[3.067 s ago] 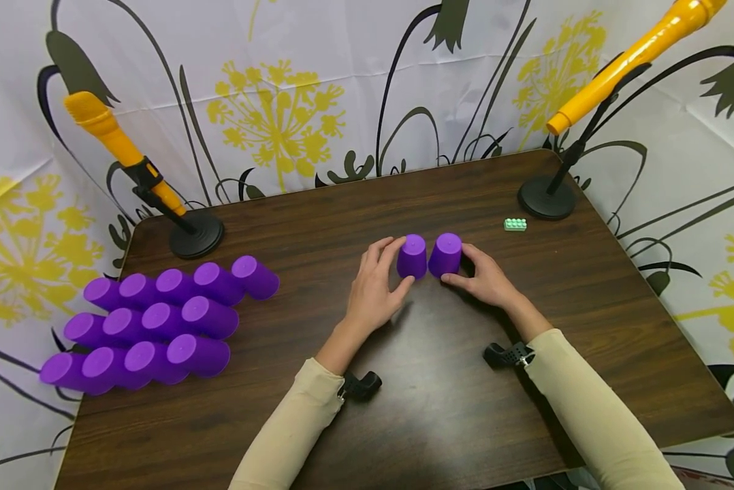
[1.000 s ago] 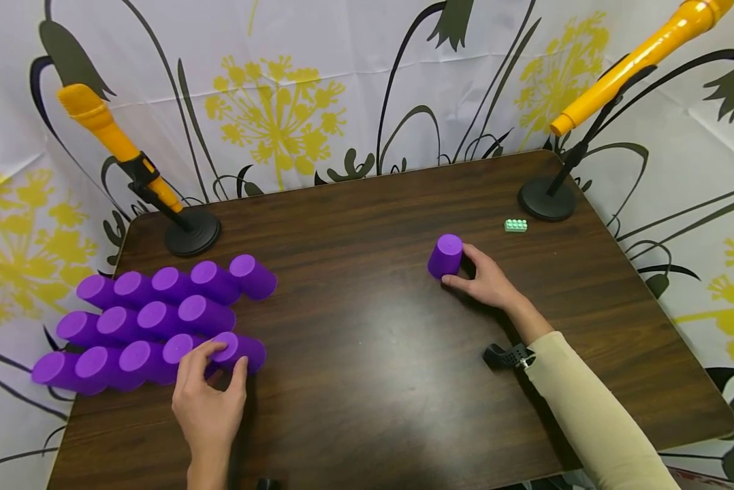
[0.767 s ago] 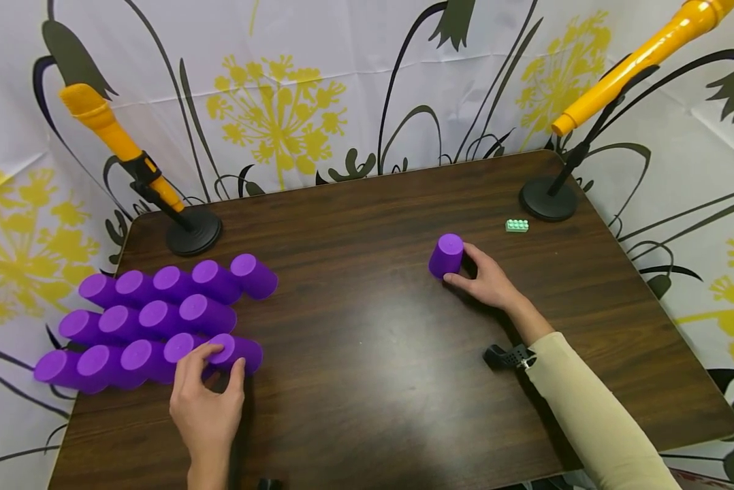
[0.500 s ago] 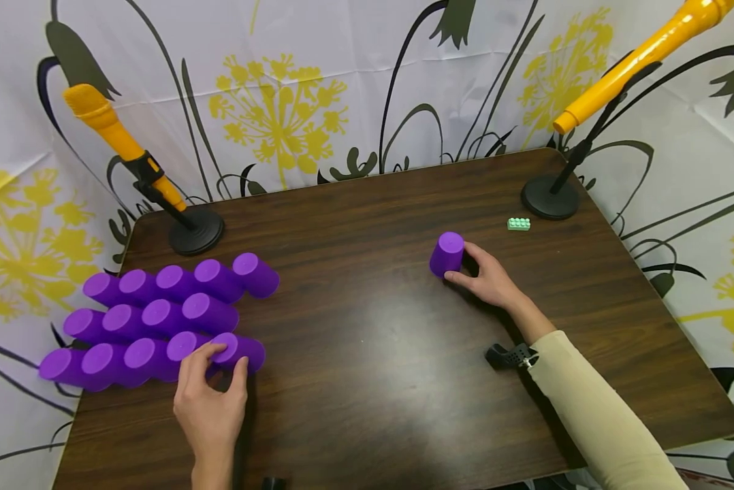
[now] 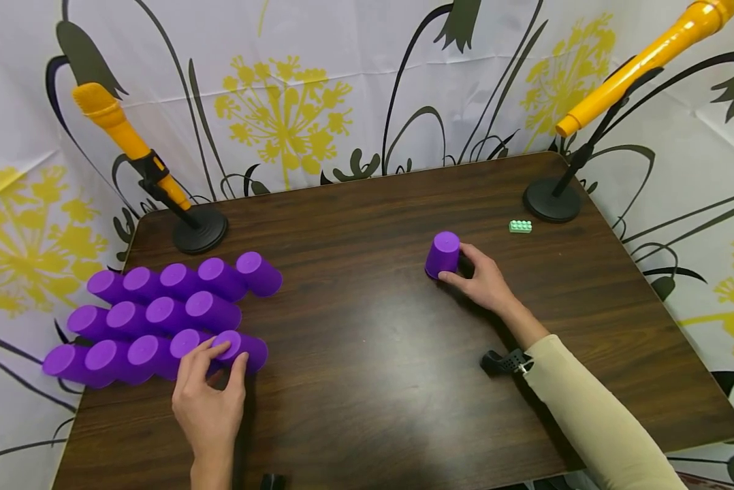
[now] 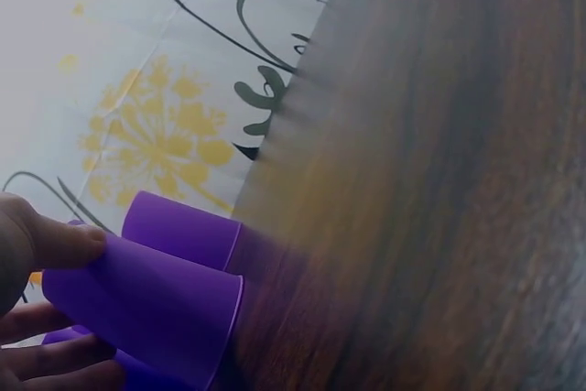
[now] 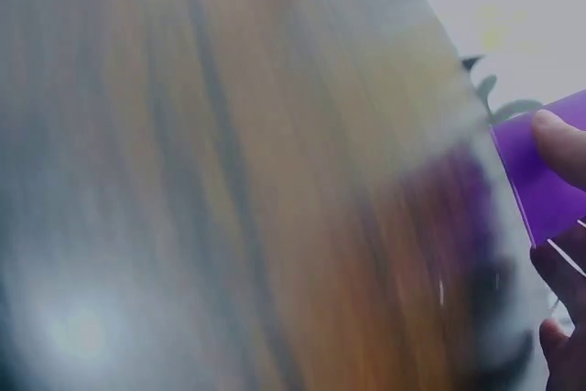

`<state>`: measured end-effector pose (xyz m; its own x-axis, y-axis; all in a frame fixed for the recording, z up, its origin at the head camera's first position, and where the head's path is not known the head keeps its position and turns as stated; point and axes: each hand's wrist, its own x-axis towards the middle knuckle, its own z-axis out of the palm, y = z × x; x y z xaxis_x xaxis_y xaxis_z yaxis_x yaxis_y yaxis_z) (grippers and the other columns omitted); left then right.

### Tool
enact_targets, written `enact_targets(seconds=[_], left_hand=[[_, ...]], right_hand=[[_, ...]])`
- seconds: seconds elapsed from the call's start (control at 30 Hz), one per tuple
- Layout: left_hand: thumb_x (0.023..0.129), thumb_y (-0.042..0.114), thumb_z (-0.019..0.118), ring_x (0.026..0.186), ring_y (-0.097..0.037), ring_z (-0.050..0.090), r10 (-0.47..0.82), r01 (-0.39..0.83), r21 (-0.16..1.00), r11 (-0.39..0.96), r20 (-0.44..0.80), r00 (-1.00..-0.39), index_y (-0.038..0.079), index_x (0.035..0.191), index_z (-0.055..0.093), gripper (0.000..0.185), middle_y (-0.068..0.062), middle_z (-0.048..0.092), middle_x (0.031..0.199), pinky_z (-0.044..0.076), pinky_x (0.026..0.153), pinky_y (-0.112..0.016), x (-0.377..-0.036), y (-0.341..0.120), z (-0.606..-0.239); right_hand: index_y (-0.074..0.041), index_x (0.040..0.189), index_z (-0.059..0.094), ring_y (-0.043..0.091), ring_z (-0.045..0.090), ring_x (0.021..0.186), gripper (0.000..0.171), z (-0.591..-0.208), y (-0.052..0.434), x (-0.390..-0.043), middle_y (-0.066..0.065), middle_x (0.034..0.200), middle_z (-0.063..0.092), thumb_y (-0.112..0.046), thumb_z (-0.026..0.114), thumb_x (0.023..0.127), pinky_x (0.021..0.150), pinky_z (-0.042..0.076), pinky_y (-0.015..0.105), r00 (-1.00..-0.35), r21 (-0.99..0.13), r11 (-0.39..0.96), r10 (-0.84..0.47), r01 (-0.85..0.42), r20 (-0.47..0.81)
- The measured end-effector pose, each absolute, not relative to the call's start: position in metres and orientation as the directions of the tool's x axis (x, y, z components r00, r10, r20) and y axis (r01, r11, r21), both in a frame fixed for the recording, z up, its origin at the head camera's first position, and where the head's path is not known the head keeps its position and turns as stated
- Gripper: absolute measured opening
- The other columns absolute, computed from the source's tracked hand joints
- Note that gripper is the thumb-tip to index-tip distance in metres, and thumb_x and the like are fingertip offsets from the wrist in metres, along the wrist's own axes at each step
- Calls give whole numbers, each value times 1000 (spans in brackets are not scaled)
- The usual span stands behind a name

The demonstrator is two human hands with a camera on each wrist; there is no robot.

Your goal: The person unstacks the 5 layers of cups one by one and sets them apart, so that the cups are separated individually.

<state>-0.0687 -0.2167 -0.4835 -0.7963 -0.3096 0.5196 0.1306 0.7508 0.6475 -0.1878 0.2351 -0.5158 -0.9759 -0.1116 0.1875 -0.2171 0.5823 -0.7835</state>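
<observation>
Purple cups (image 5: pixel 212 311) stand upside down in three rows on the left of the table. At the right end of the front row, my left hand (image 5: pixel 206 401) holds a cup (image 5: pixel 252 351) between thumb and fingers. The left wrist view shows the thumb on this cup's side (image 6: pixel 156 304), with another cup (image 6: pixel 179 233) beside it. Right of the table's middle, my right hand (image 5: pixel 488 284) grips a lone upside-down cup (image 5: pixel 443 253), thumb on its near side. Its wide rim and purple wall (image 7: pixel 540 185) show at the edge of the right wrist view.
A yellow microphone (image 5: pixel 118 133) on a round black stand (image 5: pixel 200 230) is at the back left. Another microphone (image 5: pixel 645 71) leans on a stand (image 5: pixel 553 200) at the back right. Near that one lies a small green toy brick (image 5: pixel 520 226). A patterned cloth (image 5: pixel 367 41) hangs behind the table.
My left hand has carried its cup from beside the right hand's cup to the front row's right end. The right hand stayed on its cup, which has lately shifted slightly left.
</observation>
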Motion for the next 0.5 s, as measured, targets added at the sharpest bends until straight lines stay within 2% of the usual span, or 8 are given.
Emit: enact_targets(seconds=[0.2,0.5], left_hand=[[70,5,88,98,-26,63,-315,148,649,746,540,-781,0,96,74,29,-10,65,115,42,72,-2,-70,-217,-481],[69,4,88,97,-20,61,-326,130,659,741,522,-788,-1,95,74,29,-11,64,113,43,72,-2,-71,-217,-480]], right_hand=[[-2,126,60,26,54,118,56,-506,200,-189,11,123,59,-22,83,80,102,41,46,-952,-774,554,-180,-307,249],[-5,125,62,19,56,109,56,-502,130,-193,6,117,60,-26,85,78,98,44,38,-918,-784,494,-313,-375,241]])
